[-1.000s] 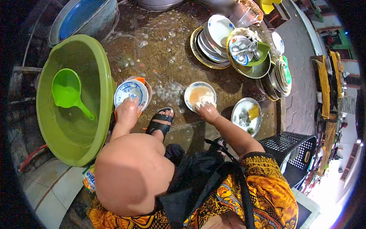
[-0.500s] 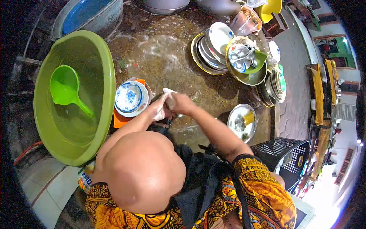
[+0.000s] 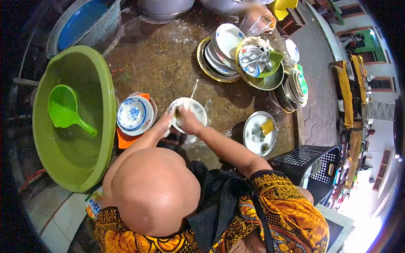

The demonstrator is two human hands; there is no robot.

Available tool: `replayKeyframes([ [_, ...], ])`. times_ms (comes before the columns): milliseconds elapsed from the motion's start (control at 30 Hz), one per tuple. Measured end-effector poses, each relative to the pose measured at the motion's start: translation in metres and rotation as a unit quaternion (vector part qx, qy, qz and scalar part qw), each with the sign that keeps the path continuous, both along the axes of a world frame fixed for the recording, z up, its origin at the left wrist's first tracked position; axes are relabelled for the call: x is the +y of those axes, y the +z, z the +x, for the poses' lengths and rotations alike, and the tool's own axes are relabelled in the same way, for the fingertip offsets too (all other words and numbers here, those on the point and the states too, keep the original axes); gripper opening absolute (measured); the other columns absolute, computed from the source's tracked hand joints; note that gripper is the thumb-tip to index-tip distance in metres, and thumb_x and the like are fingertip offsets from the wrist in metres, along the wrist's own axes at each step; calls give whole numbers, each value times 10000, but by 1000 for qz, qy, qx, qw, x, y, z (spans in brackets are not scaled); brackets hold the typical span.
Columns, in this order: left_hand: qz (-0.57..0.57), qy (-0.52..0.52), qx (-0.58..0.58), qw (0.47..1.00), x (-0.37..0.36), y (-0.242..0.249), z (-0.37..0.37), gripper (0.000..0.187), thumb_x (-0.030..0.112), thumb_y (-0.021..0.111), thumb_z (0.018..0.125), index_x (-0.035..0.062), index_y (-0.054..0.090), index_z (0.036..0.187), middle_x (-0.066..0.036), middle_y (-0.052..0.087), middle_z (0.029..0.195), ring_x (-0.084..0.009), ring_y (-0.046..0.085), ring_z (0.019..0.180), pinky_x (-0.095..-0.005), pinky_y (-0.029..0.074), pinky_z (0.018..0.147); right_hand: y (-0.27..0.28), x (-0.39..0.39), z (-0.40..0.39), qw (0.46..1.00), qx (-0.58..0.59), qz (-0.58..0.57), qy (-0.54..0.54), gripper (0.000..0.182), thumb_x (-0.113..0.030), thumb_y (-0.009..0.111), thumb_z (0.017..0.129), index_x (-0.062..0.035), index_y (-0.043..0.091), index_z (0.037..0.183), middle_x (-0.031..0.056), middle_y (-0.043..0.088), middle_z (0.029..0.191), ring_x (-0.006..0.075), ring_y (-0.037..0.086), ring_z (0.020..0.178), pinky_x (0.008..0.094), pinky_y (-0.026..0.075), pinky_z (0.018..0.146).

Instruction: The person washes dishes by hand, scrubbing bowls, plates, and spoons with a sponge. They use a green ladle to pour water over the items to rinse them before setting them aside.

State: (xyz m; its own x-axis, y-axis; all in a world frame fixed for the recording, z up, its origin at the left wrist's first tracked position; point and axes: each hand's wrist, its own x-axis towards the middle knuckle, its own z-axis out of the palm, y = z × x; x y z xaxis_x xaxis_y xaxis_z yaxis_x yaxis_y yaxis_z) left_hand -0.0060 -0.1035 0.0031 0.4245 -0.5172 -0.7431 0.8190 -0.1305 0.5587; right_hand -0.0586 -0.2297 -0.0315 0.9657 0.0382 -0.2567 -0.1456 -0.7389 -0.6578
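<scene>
A soapy white bowl (image 3: 201,112) is tilted between my hands, its open side facing up. My left hand (image 3: 166,123) grips the bowl's left rim, with suds on the fingers. My right hand (image 3: 189,120) is inside the bowl, fingers closed and pressed to its inner wall; a small dark patch shows by the fingertips, but I cannot make out what they hold. Left of my hands stands a stack of bowls, a blue-flowered white bowl (image 3: 134,113) on top. To the right, a round plate (image 3: 249,143) carries suds, a yellow sponge (image 3: 267,127) and dark scouring pads (image 3: 257,135).
A large green basin (image 3: 71,164) holding a bright green dipper (image 3: 63,106) stands at the left. Stacked plates (image 3: 217,63) and a pan (image 3: 270,83) with spoons are at the back right. A black crate (image 3: 297,159) stands right; metal pots (image 3: 165,7) line the back.
The bowl has turned so that its inside now faces up. My right hand has gone from its edge into it, and a streak of suds flies off beyond the rim.
</scene>
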Motion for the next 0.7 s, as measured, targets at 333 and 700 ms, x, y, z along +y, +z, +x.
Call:
replayKeyframes([
  [333,-73,-7,-134,988,0,-52,-9,526,419,364,881,6,374,1206,-115,530,1062,-197,535,905,-331,427,798,18,-12,-4,993,-33,-111,-8,539,-140,550,697,47,355,1164,323,463,1040,434,478,950,467,402,808],
  [700,-132,133,68,980,18,-64,-1,424,250,504,824,-24,422,1137,-169,540,1050,-300,550,920,-447,447,783,25,-57,3,931,-223,27,-287,193,-171,410,851,2,454,925,156,522,872,277,518,774,366,423,696],
])
